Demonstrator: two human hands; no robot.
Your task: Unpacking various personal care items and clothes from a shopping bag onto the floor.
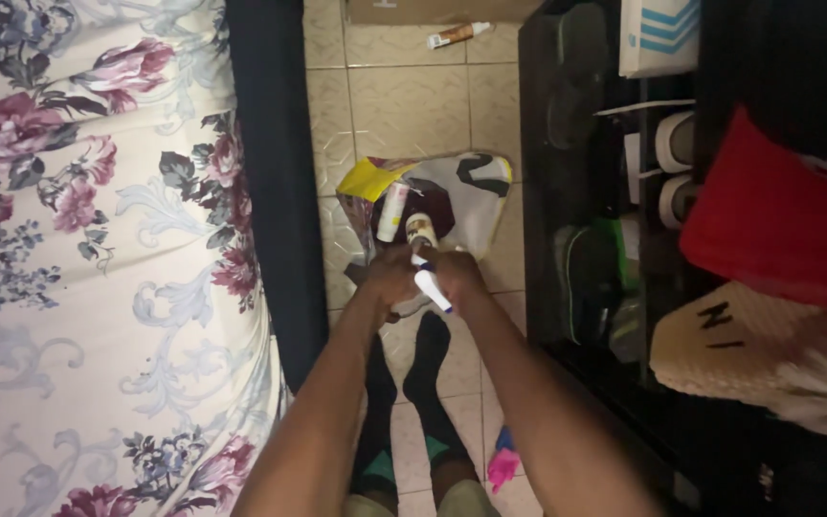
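Both my hands meet low over the tiled floor, above an open plastic bag [476, 196]. My left hand [390, 278] and my right hand [454, 276] close together around a small white tube with a blue end [433, 289]. Which hand carries its weight I cannot tell. Inside the bag lie a white tube [392, 212] and a brown-capped bottle [420, 228], with a yellow wrapper [368, 178] at its left rim. My feet in dark socks stand just below my hands.
A bed with a floral sheet [98, 258] and dark frame [279, 191] fills the left. A dark shelf unit [605, 220] with shoes, a red cloth [777, 220] and a woven hat stands right. A tube [458, 35] lies by a cardboard box; pink cloth [503, 469] by my foot.
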